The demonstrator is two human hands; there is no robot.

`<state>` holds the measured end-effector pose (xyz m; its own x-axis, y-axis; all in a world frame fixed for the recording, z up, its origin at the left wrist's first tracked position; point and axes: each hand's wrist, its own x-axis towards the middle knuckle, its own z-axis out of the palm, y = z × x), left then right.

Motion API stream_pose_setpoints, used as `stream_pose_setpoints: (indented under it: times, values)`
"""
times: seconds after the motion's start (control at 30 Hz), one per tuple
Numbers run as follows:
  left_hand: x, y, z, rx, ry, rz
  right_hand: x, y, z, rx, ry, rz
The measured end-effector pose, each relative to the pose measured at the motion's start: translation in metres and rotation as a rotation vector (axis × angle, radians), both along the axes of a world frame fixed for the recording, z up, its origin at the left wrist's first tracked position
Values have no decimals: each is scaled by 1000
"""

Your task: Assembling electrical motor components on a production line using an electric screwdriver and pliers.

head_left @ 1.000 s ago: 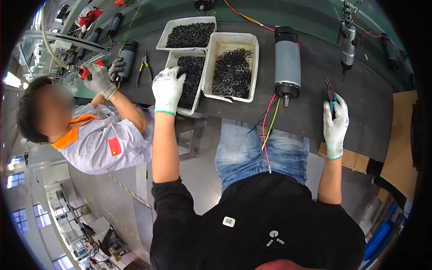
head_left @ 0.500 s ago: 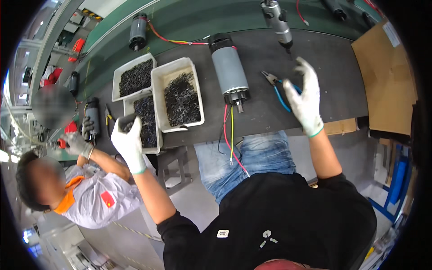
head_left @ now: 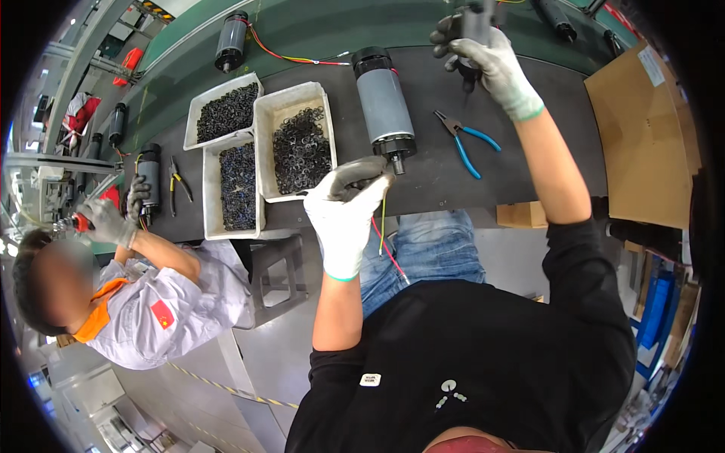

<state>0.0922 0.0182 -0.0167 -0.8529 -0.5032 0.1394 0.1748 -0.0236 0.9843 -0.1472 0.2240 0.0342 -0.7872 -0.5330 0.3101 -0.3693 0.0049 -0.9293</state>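
A large grey cylindrical motor [head_left: 383, 106] lies on the dark work surface, its shaft pointing toward me. Close below that shaft is my left hand [head_left: 343, 215], in a white glove with dark-coated fingertips. Its fingers are pinched together, and whatever they hold is hidden. Red and yellow-green wires [head_left: 383, 223] hang down beside it. At the upper right, my right hand [head_left: 502, 72], also gloved, wraps round a grey power screwdriver [head_left: 477, 26], which is partly blurred. Pliers with blue handles [head_left: 467, 143] lie spread between the motor and my right forearm.
White bins [head_left: 260, 151] left of the motor hold small black rings. A smaller motor [head_left: 232, 41] lies behind them. A cardboard box [head_left: 642, 140] stands at the right. On the left a co-worker [head_left: 143, 302] handles another motor [head_left: 149, 181], with yellow-handled pliers [head_left: 178, 185] nearby.
My left hand has moved right from beside the bins to the motor's shaft end. My right hand has gone up from near the pliers and taken hold of the power screwdriver.
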Motion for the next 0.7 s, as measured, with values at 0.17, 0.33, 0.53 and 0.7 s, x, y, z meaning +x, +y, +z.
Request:
stream_pose_setpoints:
  times: [0.17, 0.33, 0.53, 0.7]
  values:
    - [0, 17, -12, 173, 3, -17, 64, -57, 10, -1281, -521, 1008]
    - [-3, 17, -20, 127, 27, -29, 148, -67, 48, -1198, -511, 243]
    - [-6, 10, -12, 155, 88, -20, 133, -73, 45, -1158, -490, 269]
    - [-6, 6, -14, 58, -36, 4, 113, -65, 24, -1033, -372, 343]
